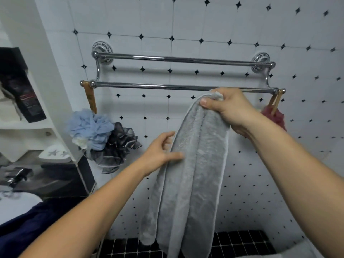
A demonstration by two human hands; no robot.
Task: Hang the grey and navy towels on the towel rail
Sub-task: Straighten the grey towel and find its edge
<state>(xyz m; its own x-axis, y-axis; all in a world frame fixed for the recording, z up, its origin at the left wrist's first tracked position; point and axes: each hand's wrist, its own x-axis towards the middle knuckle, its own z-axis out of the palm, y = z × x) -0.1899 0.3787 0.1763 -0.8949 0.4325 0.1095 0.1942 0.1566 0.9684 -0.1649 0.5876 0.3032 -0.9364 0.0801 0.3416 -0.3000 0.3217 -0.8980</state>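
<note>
Both hands hold the grey towel [191, 174], which hangs bunched just below the towel rail [149, 85]. The right hand [229, 108] clenches its top end and the left hand [160, 155] pinches its left edge partway down. Best to spread the top edge wide, lift it over the rail, and let equal lengths drop either side. The navy towel [28, 226] lies unhung at lower left.

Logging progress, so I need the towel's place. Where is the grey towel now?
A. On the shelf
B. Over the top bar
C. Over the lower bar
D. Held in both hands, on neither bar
D: the right hand grips the grey towel at its top by the lower bar, the left hand pinches its edge, and no cloth lies over either bar.
</note>
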